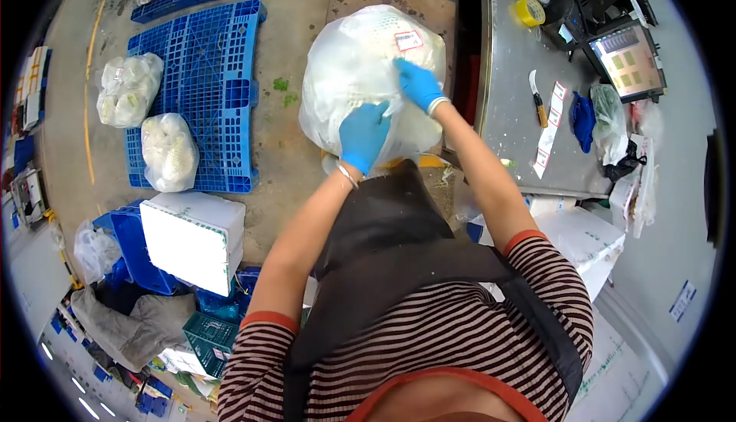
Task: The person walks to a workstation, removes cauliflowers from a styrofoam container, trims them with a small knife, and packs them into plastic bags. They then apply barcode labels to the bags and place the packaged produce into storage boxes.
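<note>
Your gloved left hand (363,136) is partly curled against the near side of the big plastic bag (345,58); you may be pinching film there, though I cannot tell. Your right hand (420,86) is loosely bent, its fingertips touching the bag just short of the printed label (409,40); whether they have hold of anything is unclear. The bag lies under and beyond both hands. Steady it with your left, and smooth the film outward with your right, pressing lightly so that the label sits flat and the thin plastic doesn't tear.
</note>
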`<state>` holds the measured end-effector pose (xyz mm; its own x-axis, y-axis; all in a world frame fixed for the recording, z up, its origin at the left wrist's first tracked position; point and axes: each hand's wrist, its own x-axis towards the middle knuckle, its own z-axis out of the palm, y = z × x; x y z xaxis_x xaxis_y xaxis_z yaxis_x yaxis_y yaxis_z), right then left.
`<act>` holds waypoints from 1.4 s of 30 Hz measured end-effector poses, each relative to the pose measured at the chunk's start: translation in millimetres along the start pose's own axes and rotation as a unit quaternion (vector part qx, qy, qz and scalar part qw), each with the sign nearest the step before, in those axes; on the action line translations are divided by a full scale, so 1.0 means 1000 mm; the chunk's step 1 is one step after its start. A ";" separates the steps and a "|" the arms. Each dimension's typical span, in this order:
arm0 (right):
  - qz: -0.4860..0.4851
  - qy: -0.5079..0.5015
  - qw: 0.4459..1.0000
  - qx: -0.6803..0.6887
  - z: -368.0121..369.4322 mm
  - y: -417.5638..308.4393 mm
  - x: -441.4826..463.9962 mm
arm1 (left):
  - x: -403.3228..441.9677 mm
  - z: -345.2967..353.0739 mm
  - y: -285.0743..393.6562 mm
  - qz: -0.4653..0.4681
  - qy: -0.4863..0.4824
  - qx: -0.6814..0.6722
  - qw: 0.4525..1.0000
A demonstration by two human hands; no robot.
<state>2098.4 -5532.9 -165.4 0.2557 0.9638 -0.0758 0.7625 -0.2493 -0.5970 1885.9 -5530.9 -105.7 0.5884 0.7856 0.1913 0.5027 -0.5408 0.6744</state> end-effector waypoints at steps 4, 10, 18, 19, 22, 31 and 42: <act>0.050 0.255 0.965 -0.036 -0.046 -0.004 0.027 | 0.013 0.009 -0.020 -0.317 -0.147 -0.429 0.833; -0.020 0.111 0.967 -0.230 0.014 0.006 0.073 | -0.012 0.003 -0.015 -0.264 -0.327 -0.440 0.794; -0.041 -0.057 0.997 -0.020 0.021 0.070 0.081 | 0.018 -0.135 0.004 -0.258 -0.091 -0.527 0.804; -0.017 -0.044 0.999 -0.014 0.019 0.089 0.069 | 0.021 -0.156 0.004 -0.259 -0.082 -0.528 0.805; 0.096 0.071 0.987 0.110 0.006 -0.003 0.007 | 0.021 -0.222 -0.018 -0.284 -0.029 -0.545 0.789; 0.270 -0.088 0.793 0.540 0.239 -0.164 -0.039 | -0.001 -0.417 -0.162 -0.409 0.188 -0.552 0.702; 0.224 -0.378 0.816 0.376 0.315 -0.374 0.068 | -0.107 -0.615 -0.463 -0.328 0.485 -0.320 0.745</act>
<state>1643.7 -5344.5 -198.6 -0.2480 0.6463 -0.7216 0.0401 -0.7374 -0.6742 1200.5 -5179.5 0.2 -0.5406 0.8336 -0.1132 -0.1061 0.0659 0.9922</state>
